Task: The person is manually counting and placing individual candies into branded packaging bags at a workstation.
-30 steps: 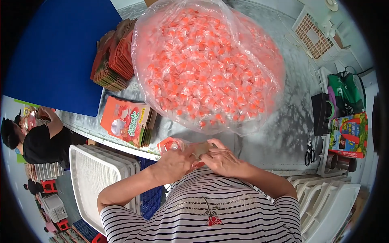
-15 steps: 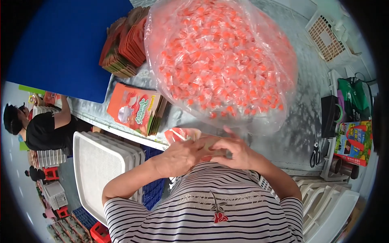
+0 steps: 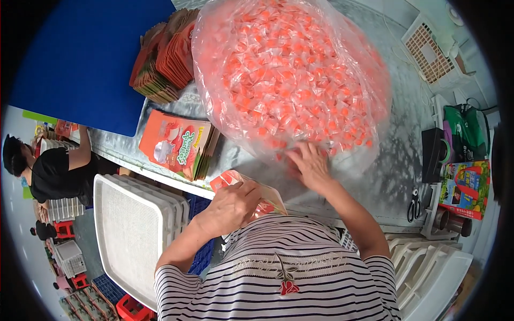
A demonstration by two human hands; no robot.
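A red and cream printed packaging pouch [image 3: 270, 197] is pinched in my left hand [image 3: 235, 200], close to my striped shirt. My right hand [image 3: 310, 166] reaches to the near edge of a large clear plastic bag [image 3: 361, 160] heaped with small orange-red wrapped candies [image 3: 300, 80]. Its fingers are apart and slightly bent at the lowest candies, with none visibly gripped. Left of the bag lies a stack of flat printed pouches [image 3: 174, 142]; behind it stand bundled pouches [image 3: 174, 61].
A blue board [image 3: 80, 64] covers the table's far left. White stacked trays [image 3: 128, 230] stand below the table edge. Scissors [image 3: 414, 206] and a white basket [image 3: 431, 51] are at the right. A person in black [image 3: 61, 174] works at the left.
My right hand has left the pouch and moved forward to the candies in the bag. My left hand keeps the pouch, which now shows more.
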